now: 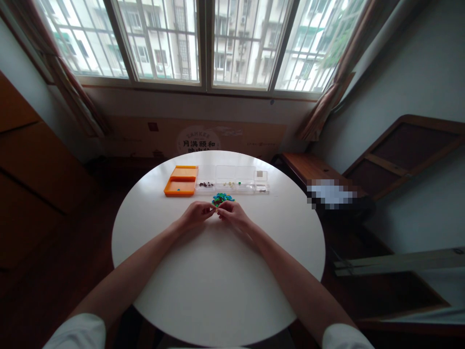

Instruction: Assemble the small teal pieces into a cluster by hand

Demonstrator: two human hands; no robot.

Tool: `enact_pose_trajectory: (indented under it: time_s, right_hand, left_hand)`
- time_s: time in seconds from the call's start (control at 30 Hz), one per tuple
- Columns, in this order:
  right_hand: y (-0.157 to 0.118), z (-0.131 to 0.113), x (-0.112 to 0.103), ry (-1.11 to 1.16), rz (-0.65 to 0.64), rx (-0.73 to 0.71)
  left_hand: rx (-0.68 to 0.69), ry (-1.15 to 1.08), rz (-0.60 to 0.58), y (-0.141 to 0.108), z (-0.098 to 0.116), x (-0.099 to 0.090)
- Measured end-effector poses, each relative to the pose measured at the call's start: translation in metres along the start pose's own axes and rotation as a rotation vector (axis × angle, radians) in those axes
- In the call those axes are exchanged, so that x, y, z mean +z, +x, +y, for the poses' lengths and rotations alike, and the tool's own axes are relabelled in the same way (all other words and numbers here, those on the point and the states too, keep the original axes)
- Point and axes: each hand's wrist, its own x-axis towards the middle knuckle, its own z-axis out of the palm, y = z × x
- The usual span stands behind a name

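- Heap of small blue and green pieces (224, 197), with some dark reddish bits at its near side: lying on the round white tabletop (218, 281), beyond its middle and closer to the far edge than to the near one.
- Just on the near side of the heap: left hand (199, 212) and right hand (233, 213), brought together at the fingertips, thumbs and forefingers closed in a pinch. Too small to tell what, if anything, sits between them.
- Beyond and left of the heap: open orange plastic case (180, 193), near the far left edge of the table, with one small blue piece (178, 189) inside.
- Beyond the heap, from beside the orange case towards the right: row of clear plastic compartments (250, 192) with raised lids, holding dark brown pieces (206, 184), pale pieces (229, 184) and a green piece (239, 183).
- Narrow strip of tabletop between heap and compartments; wider room to the left and right of the heap, out to the curved edges.
- Broadest room on the near side of the heap, between both forearms, running down to the near edge.
- Right of the heap, past the table edge: brown wooden bench (308, 164).
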Motion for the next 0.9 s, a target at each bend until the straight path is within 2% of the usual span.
enact_pose_trajectory:
  time_s: [0.9]
  right_hand:
    - [-0.0029,-0.0059,0.0008,-0.050,-0.010,-0.015]
  left_hand:
    - [0.002,0.022,-0.010,0.0000,0.0041,-0.0019]
